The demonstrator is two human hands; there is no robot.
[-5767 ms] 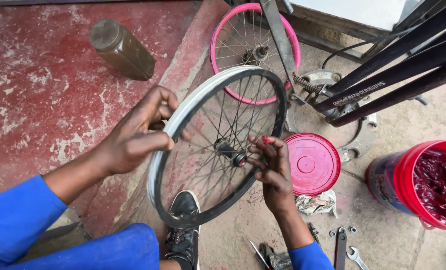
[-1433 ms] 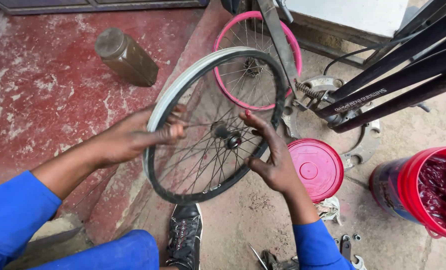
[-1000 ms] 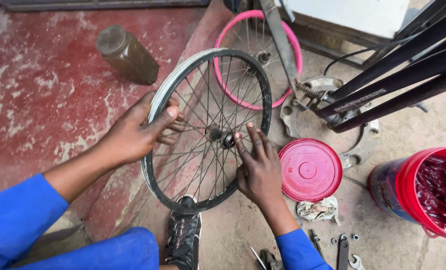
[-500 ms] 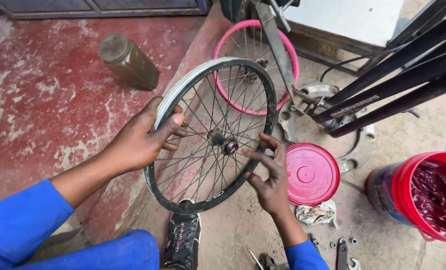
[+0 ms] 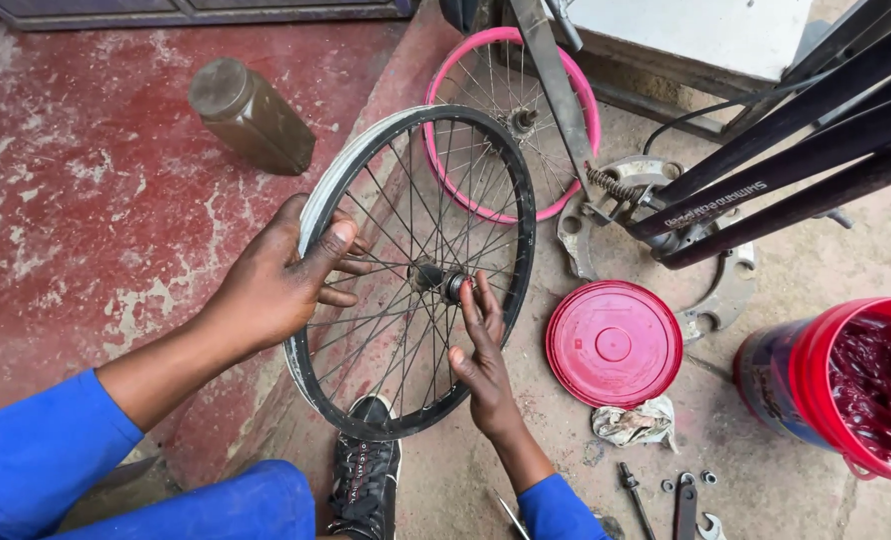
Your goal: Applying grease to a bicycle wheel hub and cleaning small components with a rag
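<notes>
Fingers of left hand (image 5: 276,280) grip wheel (image 5: 416,270); red bucket (image 5: 816,370) holds grease (image 5: 881,385).

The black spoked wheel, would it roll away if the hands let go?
Probably. The black spoked bicycle wheel stands upright on its round rim, steadied by the left hand on the rim and the right hand at the hub, so it would likely roll or topple. Its thin spokes suggest it is stiff and fairly light.

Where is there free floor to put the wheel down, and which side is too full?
Free: the red painted floor left of the black wheel, below the brown bottle. Also some bare concrete between the red lid and the red bucket. Crowded: behind the wheel, with the pink rim and the metal disc.
</notes>
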